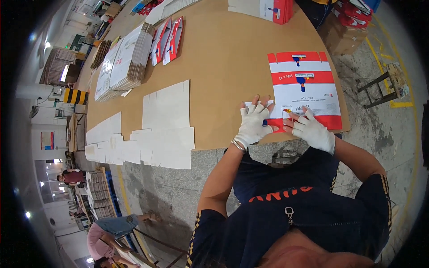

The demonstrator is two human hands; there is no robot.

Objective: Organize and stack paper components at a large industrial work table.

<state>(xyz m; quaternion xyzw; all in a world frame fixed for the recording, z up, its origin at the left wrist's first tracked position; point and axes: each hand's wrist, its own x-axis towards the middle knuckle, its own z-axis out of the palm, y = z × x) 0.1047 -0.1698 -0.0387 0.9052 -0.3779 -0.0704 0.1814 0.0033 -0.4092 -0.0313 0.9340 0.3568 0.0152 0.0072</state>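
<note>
A flat red-and-white carton blank (308, 102) lies on the brown table in front of me, blue figures printed on it. My left hand (255, 119), in a fingerless white glove, rests on a left-hand flap of the blank, thumb stretched toward the right hand and fingers apart. Over the near red edge lies my right hand (313, 131), gloved the same way, fingers spread on the printed panel. Parts of the flaps under both hands are hidden.
Plain pale carton blanks (166, 129) overlap the table's near edge. Farther left sit a tall stack of folded cartons (125, 62) and red-and-white folded cartons (173, 41). More cartons (268, 10) lie at the far edge. A stool (389, 85) stands right; a person in pink (103, 239) bends lower left.
</note>
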